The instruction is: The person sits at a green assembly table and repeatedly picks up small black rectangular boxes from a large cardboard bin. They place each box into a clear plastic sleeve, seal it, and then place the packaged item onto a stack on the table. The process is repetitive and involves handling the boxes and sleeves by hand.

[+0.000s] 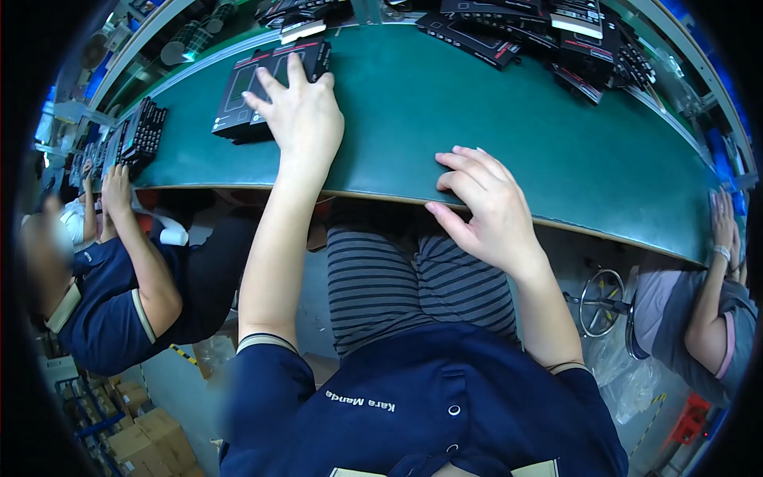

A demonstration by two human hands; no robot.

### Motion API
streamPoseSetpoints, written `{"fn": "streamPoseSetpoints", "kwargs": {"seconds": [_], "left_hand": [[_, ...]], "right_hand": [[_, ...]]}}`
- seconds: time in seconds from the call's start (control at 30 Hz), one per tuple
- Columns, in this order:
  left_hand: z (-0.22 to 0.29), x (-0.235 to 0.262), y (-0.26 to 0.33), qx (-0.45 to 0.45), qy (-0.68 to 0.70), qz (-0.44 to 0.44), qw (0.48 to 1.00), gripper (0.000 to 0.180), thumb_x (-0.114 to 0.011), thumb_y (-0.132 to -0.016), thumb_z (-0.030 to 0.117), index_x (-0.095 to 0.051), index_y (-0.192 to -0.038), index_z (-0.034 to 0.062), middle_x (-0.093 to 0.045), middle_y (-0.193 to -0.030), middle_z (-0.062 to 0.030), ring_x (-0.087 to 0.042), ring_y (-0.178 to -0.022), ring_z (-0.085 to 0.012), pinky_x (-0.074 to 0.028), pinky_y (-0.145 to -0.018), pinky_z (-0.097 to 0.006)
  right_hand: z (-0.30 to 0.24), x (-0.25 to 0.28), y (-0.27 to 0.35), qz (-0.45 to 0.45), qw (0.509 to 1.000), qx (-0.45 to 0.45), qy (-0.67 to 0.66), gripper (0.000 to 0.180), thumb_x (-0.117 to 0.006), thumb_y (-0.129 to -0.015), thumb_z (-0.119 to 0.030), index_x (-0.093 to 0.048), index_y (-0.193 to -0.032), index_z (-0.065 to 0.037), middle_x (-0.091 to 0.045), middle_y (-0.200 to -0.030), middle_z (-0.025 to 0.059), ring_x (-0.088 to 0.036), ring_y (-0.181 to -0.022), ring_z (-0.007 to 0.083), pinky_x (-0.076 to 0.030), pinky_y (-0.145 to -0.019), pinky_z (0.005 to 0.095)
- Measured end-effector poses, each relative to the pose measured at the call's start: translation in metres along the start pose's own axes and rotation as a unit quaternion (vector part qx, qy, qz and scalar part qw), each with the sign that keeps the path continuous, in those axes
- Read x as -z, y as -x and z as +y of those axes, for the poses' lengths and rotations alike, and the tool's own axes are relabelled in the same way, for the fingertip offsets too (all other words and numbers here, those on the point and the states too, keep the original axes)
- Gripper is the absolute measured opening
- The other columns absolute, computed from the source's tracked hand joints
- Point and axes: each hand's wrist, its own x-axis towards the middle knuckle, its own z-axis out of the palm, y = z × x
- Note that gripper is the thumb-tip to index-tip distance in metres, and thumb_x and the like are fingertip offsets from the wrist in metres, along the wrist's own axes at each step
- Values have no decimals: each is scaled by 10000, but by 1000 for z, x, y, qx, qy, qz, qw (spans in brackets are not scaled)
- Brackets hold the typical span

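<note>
At the far left of the green bench, flat black boxes (242, 89) with a printed outline and a red stripe lie side by side. My left hand (306, 107) rests on the right part of them, its fingers spread over the top. Nothing is gripped in it. Over the bench's front edge, right of the middle, my right hand (489, 203) hovers or rests lightly with fingers a little bent and thumb apart, holding nothing. Whether its fingertips touch the green surface (389, 119), I cannot tell.
A heap of black boxes (548, 36) lies at the back right. More stacked boxes (145, 131) stand at the left, by a co-worker's hand (117, 187). Another person's hands (722, 226) are at the right end. Cardboard cartons (151, 441) sit on the floor at lower left.
</note>
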Motion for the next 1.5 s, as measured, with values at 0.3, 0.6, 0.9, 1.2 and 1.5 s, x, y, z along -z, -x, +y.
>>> {"fn": "streamPoseSetpoints", "kwargs": {"seconds": [0.3,0.6,0.9,1.2,1.5], "left_hand": [[-45,-16,8,-71,44,102,991,241,-724,-781,258,-768,-1012,201,-571,-1310,-136,-451,-1283,-382,-339,-1065,-590],[-135,43,236,-45,67,78,994,207,-751,-725,200,-688,-901,113,-576,-1325,-79,-463,-1320,-334,-290,-1120,-517],[-292,213,607,671,-305,-45,675,350,-661,-826,358,-700,-1093,136,-459,-1431,-203,-327,-1357,-448,-285,-1125,-557],[-128,163,720,785,-196,-374,454,930,-439,-871,739,-456,-1421,-11,-464,-1431,-268,-360,-1396,-400,-158,-1174,-553],[-191,75,728,958,13,103,267,1422,-886,-546,603,-76,-1546,-3,-435,-1443,-301,-468,-1317,-409,-362,-1130,-405]], "right_hand": [[-14,3,-4,16,1000,11,20,233,-765,-760,-133,-630,-915,-23,-663,-1149,166,-605,-1128,378,-471,-973,443],[-12,4,-2,-18,1000,12,13,203,-724,-848,-118,-643,-1001,-13,-648,-1218,157,-596,-1164,337,-456,-997,398],[13,-2,-3,-16,996,52,77,258,-697,-931,-186,-652,-1074,24,-661,-1194,138,-625,-1056,261,-467,-965,360],[18,-5,-13,-55,998,-20,32,327,-705,-932,-249,-657,-1116,17,-649,-1220,124,-602,-1116,240,-451,-1000,357],[18,-13,-13,-35,992,19,119,399,-696,-933,-327,-653,-1143,9,-656,-1186,129,-611,-1104,256,-464,-976,365]]}}
